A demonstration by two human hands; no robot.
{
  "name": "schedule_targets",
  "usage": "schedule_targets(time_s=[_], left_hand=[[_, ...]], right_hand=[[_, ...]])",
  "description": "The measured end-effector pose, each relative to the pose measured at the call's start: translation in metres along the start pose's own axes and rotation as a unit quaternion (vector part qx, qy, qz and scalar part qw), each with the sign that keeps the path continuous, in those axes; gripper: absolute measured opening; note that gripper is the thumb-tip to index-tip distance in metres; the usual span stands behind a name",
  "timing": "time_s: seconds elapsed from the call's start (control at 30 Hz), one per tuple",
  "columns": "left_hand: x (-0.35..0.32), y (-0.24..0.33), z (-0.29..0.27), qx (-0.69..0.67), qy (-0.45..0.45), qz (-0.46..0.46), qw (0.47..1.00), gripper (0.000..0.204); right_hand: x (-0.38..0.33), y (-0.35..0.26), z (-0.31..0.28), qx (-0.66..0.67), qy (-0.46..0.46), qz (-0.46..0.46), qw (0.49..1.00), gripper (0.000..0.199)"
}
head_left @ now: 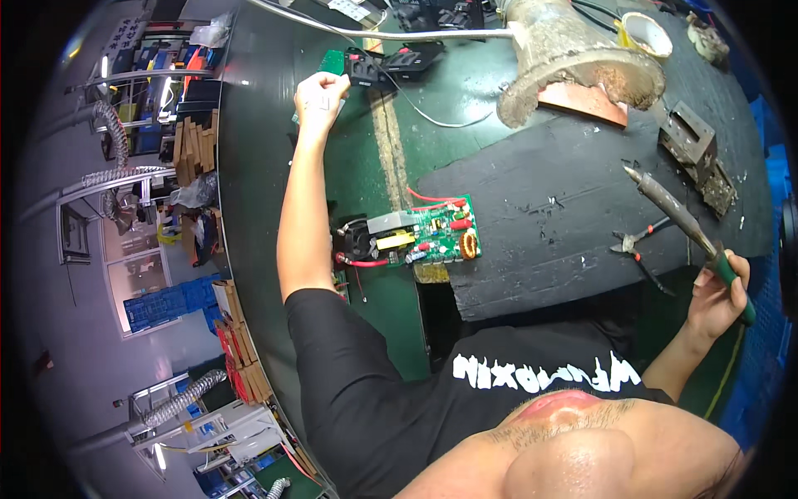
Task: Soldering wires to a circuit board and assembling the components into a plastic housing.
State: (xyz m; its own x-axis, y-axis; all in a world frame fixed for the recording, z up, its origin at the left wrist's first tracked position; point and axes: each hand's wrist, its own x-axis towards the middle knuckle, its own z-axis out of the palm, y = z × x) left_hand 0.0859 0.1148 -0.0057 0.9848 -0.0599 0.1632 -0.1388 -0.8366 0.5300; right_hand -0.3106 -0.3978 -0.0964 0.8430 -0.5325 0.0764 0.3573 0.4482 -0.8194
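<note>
My left hand (pixel 320 104) is stretched to the far left of the bench, its fingers closed at the edge of a green circuit board (pixel 332 61). Black parts (pixel 370 71) sit right beside that board. On the right, my right hand (pixel 723 291) grips a soldering iron (pixel 677 209) by its green handle, tip pointing up and to the left. Between the two arms a populated green circuit board (pixel 440 233) lies partly on the black mat, with a copper coil, a yellow transformer and red wires. Pliers with red and black handles (pixel 629 242) rest on the mat near the iron.
A crusted, flared duct mouth (pixel 582 75) stands at the back, with a copper-coloured block (pixel 586 103) under its rim. Right of it are a metal iron stand (pixel 690 141) and a tape roll (pixel 645 36). A white cable (pixel 399 36) crosses the back. The black mat (pixel 540 266) covers the bench's middle.
</note>
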Motion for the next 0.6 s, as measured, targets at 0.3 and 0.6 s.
schedule_targets(time_s=[0.3,0.6], left_hand=[[-0.122,0.031,-0.034,0.061,-0.177,0.153,0.970,0.015],[-0.095,0.020,0.007,0.011,-0.153,0.222,0.963,0.048]], right_hand=[[-0.023,-0.007,-0.020,0.039,-0.019,0.001,0.999,0.039],[-0.022,-0.016,-0.020,0.031,-0.036,0.013,0.999,0.040]])
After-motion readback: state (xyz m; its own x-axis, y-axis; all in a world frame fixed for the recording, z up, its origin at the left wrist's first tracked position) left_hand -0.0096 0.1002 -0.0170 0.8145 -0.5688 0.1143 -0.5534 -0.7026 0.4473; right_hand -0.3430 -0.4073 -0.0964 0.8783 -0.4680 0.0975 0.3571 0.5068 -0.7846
